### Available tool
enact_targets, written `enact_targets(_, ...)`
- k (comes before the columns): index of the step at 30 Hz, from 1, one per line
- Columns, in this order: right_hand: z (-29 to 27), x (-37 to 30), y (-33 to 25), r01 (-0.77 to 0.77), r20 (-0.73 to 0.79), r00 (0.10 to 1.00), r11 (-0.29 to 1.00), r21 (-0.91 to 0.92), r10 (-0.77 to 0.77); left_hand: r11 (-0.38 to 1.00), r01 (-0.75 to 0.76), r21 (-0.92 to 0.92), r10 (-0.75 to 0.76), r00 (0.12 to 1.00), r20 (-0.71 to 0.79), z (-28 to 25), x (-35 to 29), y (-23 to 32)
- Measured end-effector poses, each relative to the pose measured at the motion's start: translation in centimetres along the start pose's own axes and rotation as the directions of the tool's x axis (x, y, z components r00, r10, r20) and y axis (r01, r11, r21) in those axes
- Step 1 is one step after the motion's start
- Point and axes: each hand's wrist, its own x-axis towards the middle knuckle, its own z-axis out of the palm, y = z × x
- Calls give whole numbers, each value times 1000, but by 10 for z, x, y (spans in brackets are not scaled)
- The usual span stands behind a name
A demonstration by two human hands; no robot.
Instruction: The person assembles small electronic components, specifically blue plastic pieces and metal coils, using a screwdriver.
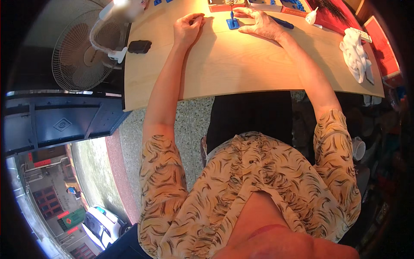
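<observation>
Head view, and straight to the far edge of the tabletop (241, 64): just short of it, a little right of its middle, a small blue piece (233, 24), flat square base down, thin stem (232, 15) standing upright. Top end hard to make out against the shallow box (221, 8) behind.

Close in from the right, the right hand (261, 26): thumb low beside the base, fingers reaching toward the stem, a clear gap between. Partly open, then, curved about the piece rather than clenched; cannot tell how firmly touching, if at all. Over to the left, well apart from the piece, the left hand (188, 29): fingers curled in, tips together or nearly so, perhaps around something tiny. Cannot tell from here.

Now for the handling: looks light, probably hard plastic, stiff in the base, likely smooth and a touch slippery. Likely weakest at the slender stem, so easy there; too much sideways push could bend or tip it. Best held low, by opposite edges of the square base, thumb on the side toward the tabletop's near edge, fingertip on the far side, leaving the stem free.
</observation>
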Motion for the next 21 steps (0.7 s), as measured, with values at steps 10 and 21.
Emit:
enact_targets(10, 3, 3, -5, 91, -10, 996, 996, -27, -91, 985, -80, 150, 71, 995, 63, 7, -5, -3)
enact_targets(21, 1, -5, -9, 61, -24, 998, 970, 236, -57, 999, -2, 40, -12, 942, 336, 43, -1, 41)
